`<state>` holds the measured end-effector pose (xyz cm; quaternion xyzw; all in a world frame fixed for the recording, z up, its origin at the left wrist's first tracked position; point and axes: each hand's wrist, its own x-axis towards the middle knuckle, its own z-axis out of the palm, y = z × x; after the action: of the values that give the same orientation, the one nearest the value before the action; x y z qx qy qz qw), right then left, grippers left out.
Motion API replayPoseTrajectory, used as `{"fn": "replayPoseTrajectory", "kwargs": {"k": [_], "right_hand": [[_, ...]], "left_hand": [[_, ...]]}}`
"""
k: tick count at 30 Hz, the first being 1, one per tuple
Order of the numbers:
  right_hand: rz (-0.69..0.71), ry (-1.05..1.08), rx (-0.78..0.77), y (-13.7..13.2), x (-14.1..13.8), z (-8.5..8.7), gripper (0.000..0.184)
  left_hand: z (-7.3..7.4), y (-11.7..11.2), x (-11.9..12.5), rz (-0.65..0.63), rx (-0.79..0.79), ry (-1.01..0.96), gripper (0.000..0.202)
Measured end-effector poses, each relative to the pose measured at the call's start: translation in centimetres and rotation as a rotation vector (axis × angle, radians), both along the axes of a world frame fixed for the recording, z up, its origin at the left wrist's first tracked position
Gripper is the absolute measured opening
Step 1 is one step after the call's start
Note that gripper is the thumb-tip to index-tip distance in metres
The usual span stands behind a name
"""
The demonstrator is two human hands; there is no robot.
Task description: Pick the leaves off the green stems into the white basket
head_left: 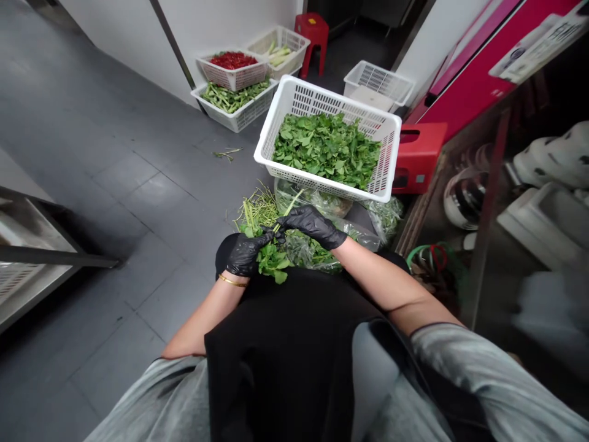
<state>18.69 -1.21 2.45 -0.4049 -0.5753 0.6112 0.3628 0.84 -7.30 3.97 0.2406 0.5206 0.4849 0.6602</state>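
Observation:
Both my hands wear black gloves and meet in front of my lap. My left hand [246, 253] is closed around a bunch of leafy greens [275, 261], whose leaves hang below the fingers. Pinched in my right hand [313, 226] are pale green stems [293, 201] that stick up past the fingertips. Just beyond my hands, a white plastic basket [327, 184] holds a heap of picked green leaves [324, 147]. On the floor under it lies a pile of thin stems [261, 207]. Beside my right hand, a clear plastic bag [301, 250] contains more greens.
At the back stand white baskets of red chillies [233, 60], cut green vegetables [234, 96] and pale stalks [279, 55]. A red stool [313, 37] is behind them; another red stool [421, 153] sits right of the leaf basket. Metal shelving [488, 215] with dishes runs along the right.

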Motion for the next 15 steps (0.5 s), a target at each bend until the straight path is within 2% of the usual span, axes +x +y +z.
{"fn": "replayPoseTrajectory", "kwargs": {"k": [2, 7, 10, 13, 15], "right_hand": [[-0.015, -0.012, 0.026, -0.1, 1.1, 1.2, 0.037], [-0.144, 0.02, 0.005, -0.7, 3.8, 3.6, 0.038], [-0.152, 0.015, -0.03, -0.6, 4.1, 3.4, 0.04], [-0.191, 0.05, 0.016, -0.4, 3.2, 2.6, 0.04], [-0.241, 0.06, 0.062, -0.2, 2.5, 2.2, 0.039]], "left_hand": [[-0.3, 0.1, -0.3, 0.006, 0.009, -0.015, 0.03], [-2.0, 1.2, -2.1, 0.066, -0.003, -0.227, 0.022], [-2.1, 1.2, -2.3, -0.017, 0.034, -0.173, 0.026], [-1.2, 0.2, -1.1, -0.086, 0.005, -0.101, 0.031], [-0.7, -0.6, -0.2, -0.105, -0.04, -0.123, 0.032]]}}
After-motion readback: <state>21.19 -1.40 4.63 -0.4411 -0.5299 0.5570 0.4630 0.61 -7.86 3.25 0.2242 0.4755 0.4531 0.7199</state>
